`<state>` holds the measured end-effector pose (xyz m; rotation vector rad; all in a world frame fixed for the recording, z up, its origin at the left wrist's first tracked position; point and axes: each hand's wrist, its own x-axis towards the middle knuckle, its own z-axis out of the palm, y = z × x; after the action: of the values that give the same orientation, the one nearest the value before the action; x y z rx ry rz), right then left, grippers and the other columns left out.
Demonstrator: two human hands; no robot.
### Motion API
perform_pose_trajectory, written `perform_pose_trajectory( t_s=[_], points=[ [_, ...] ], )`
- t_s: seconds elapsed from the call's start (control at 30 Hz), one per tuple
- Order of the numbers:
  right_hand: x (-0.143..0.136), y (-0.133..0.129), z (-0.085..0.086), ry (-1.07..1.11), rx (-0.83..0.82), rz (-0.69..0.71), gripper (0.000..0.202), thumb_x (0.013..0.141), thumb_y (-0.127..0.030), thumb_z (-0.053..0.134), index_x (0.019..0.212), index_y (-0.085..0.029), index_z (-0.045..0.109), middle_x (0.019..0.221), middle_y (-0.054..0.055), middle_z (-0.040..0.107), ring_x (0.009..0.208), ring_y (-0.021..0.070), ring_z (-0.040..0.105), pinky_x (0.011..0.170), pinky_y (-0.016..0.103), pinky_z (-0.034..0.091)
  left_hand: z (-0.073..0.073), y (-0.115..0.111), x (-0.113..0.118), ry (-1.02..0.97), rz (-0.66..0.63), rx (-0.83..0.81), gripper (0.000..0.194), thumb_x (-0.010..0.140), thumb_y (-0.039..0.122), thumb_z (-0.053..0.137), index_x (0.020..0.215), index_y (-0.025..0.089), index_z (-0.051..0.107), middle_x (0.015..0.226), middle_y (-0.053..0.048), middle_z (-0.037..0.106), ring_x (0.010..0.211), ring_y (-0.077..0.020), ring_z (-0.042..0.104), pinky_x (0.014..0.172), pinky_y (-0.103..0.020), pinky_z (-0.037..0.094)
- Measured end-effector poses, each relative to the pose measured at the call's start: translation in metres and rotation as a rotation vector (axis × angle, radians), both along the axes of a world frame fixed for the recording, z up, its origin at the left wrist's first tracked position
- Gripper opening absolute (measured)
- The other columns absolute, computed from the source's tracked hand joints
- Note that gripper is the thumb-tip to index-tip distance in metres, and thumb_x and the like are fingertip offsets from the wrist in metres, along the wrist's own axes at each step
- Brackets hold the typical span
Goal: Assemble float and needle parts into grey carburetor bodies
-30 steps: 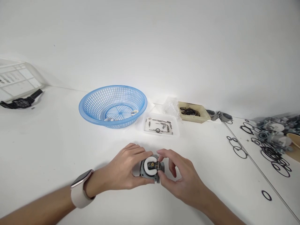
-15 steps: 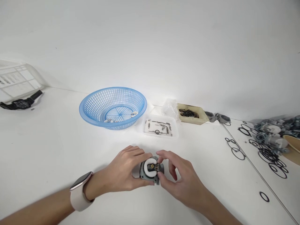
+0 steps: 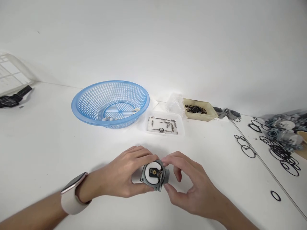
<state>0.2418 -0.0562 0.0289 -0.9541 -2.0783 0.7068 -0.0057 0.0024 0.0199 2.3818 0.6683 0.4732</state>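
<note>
A grey metal carburetor body (image 3: 155, 176) with a white C-shaped float inside is held low in the middle, its open side facing up. My left hand (image 3: 128, 171) grips its left side, fingers along the far edge and thumb along the near edge. On the right, my right hand (image 3: 189, 183) has thumb and index finger against the body's right end, one on the far side and one on the near side. A small brass part shows at the float's centre.
Behind stand a blue basket (image 3: 110, 124) with a few white pieces, a white tray (image 3: 181, 127) of small metal parts and a cream box (image 3: 213, 112) of black rings. Loose black rings (image 3: 275, 195) and metal bodies (image 3: 285, 129) lie right. A black watch (image 3: 11, 101) lies far left.
The body has turned a little in my left hand. My right thumb and index finger have moved off the float's right side and spread to the body's outer edges. The view has shifted slightly.
</note>
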Motion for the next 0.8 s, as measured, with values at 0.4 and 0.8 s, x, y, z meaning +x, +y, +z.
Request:
perform_pose_trajectory(
  t_s=[0.4,0.8],
  points=[
    [-0.0088,-0.0064,-0.0073,-0.053,0.104,-0.059,0.059,0.083,-0.006,0.061,0.138,-0.025,0.053,0.107,0.005,0.065,0.08,0.0162,0.063,0.06,0.026,0.053,-0.0013,0.001,-0.0008,0.006,-0.005,-0.026,0.052,0.09,0.046,0.079,0.133,0.023,0.061,0.113,-0.006,0.07,0.102,-0.0248,0.066,0.096,-0.041,0.051],
    [-0.0046,-0.0051,-0.0037,-0.089,0.01,-0.024,0.064,0.083,-0.005,0.058,0.142,-0.028,0.05,0.101,0.002,0.063,0.076,0.0151,0.061,0.062,0.027,0.051,-0.0053,-0.0041,0.0001,0.006,0.033,0.101,0.051,0.092,0.051,0.075,0.13,0.021,0.06,0.105,-0.006,0.07,0.096,-0.0253,0.066,0.093,-0.042,0.049]
  ],
)
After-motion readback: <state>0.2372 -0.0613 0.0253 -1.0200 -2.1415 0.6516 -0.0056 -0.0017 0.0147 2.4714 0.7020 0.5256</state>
